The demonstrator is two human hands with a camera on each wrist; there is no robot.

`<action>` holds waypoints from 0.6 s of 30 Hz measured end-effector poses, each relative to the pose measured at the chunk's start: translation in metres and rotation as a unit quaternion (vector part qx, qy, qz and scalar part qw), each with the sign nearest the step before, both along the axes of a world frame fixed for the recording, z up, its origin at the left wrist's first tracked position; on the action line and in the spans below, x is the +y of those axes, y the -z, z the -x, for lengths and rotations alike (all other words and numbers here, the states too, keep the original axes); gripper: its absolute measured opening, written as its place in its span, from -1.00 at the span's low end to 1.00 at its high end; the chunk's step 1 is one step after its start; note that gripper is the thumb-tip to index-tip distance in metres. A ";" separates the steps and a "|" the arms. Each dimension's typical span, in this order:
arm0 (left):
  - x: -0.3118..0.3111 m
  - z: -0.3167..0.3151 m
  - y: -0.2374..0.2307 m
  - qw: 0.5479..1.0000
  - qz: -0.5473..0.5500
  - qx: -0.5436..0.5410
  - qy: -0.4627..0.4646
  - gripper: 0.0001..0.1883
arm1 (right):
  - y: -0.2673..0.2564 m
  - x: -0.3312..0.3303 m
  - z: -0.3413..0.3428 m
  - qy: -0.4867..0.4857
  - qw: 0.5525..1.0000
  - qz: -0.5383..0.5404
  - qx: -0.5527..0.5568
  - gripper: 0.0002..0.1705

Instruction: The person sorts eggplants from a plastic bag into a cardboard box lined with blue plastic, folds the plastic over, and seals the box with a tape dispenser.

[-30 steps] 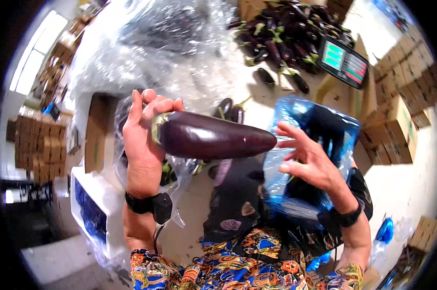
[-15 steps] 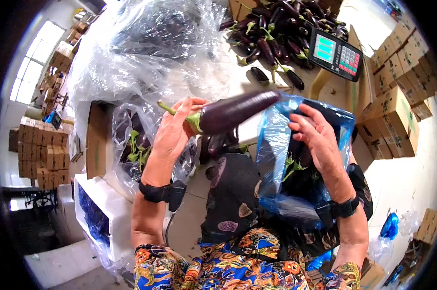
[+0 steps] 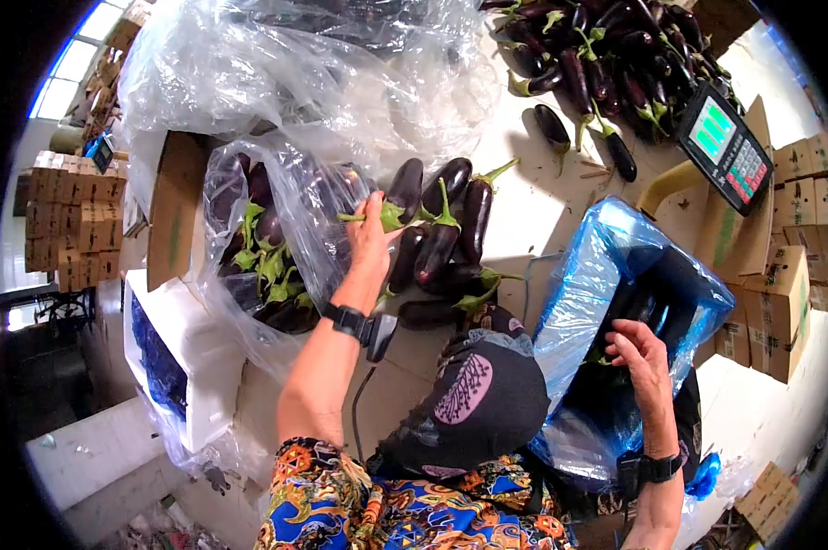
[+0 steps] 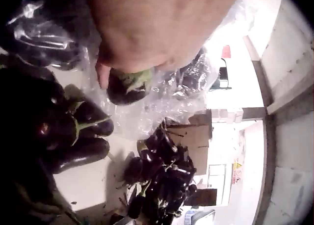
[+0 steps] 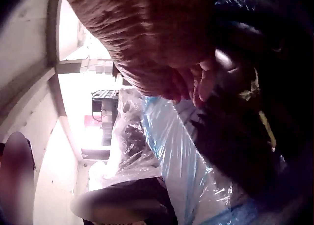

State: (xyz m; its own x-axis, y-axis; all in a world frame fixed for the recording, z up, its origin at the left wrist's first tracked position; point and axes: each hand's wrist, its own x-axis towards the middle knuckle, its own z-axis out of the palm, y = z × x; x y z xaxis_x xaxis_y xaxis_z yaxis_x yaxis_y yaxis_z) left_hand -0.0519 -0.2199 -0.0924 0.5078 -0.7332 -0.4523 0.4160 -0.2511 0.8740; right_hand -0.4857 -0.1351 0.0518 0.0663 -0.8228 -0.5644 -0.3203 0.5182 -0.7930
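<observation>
My left hand (image 3: 370, 243) pinches an eggplant (image 3: 405, 186) near its green cap, low beside a small group of eggplants (image 3: 441, 246) on the pale floor. In the left wrist view, the held eggplant (image 4: 125, 92) shows its dark skin and green cap under the hand, with clear plastic behind it. My right hand (image 3: 646, 364) hovers, fingers loosely bent and holding nothing, over a box lined with blue plastic (image 3: 574, 275). Dark eggplants (image 3: 641, 307) lie inside that box, mostly in shadow. The right wrist view shows the fingers (image 5: 203, 85) close above them.
A clear plastic bag (image 3: 290, 197) with eggplants stands at the left, beside a cardboard flap (image 3: 171, 215) and a white foam box (image 3: 198, 367). A large eggplant heap (image 3: 615, 60) lies at the back, near a scale display (image 3: 725, 147). Cartons (image 3: 771, 307) stack at right.
The left hand has lowered the eggplant from mid-air, tip pointing right, to beside the floor group. The right hand has come down over the lined box. The head view has shifted.
</observation>
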 end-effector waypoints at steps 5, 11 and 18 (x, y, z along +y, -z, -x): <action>-0.011 -0.008 0.084 0.984 -0.097 -0.149 0.035 -0.44 | 0.019 0.003 0.003 -0.031 0.999 -0.028 -0.009 -0.58; 0.047 0.039 0.102 0.858 -0.241 -0.331 0.311 -0.04 | 0.022 -0.002 0.000 -0.011 0.999 -0.044 -0.015 -0.65; 0.075 0.034 0.069 0.964 -0.115 0.118 0.211 -0.41 | 0.021 0.000 0.000 -0.006 0.999 -0.047 -0.015 -0.68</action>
